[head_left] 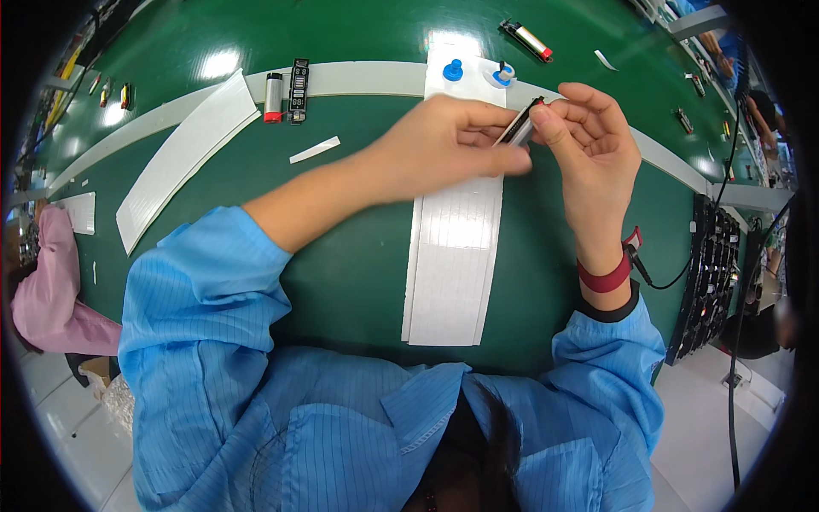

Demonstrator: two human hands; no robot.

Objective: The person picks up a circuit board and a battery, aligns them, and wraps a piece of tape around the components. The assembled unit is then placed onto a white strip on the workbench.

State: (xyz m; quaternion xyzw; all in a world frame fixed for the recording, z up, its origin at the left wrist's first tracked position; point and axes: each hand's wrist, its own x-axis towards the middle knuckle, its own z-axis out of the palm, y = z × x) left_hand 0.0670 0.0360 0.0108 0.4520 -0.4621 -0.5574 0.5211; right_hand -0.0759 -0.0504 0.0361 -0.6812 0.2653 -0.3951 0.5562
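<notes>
Both my hands meet over the upper middle of the bench. My left hand [452, 141] is closed round a slim battery module [517, 130], its black edge and pale side showing between the fingers. At the module's far end, the thumb and fingertips of my right hand [593, 154] are pinched together. Fingers hide most of the module. Below the hands lies a long white sheet of strips [452, 273]. A battery cell with a red end [273, 98] and a black circuit board in a frame [298, 91] stand side by side to the left.
Two small blue-topped pieces [453, 70] sit beyond my hands. Another battery module [527, 41] lies on the green conveyor [367, 34]. White sheets [188, 162] and a loose strip [314, 150] are at left. A black rack [706, 273] stands right; a co-worker's pink sleeve [55, 282] shows left.
</notes>
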